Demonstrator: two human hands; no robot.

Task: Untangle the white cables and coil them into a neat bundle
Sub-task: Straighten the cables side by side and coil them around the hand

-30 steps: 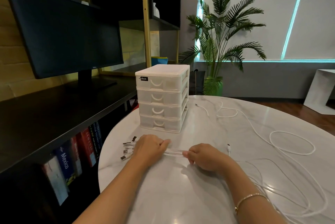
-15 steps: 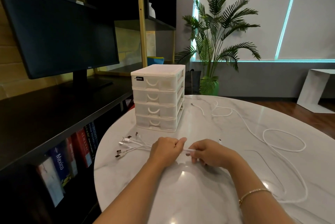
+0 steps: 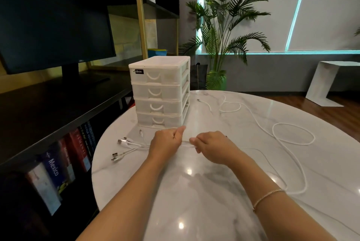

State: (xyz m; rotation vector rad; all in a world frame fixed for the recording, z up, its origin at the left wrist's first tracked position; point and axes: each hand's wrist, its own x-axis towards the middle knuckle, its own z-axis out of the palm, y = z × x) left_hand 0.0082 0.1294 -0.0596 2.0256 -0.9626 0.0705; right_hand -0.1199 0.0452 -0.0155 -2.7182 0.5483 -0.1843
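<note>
Marble table (image 3: pixel 194 201): left hand (image 3: pixel 165 143) and right hand (image 3: pixel 212 146) grip white cables (image 3: pixel 292 143) stretched between them.

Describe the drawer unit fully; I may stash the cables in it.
The drawer unit is a small white, translucent-looking plastic tower of four stacked drawers, all shut, each with a curved handle. A black label sits at the top drawer's left corner. It stands upright on the marble table, beyond both hands, touching neither.

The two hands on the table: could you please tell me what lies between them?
In the head view, a short taut stretch of the white cables spans the gap between the left hand and the right hand; both grip it.
</note>
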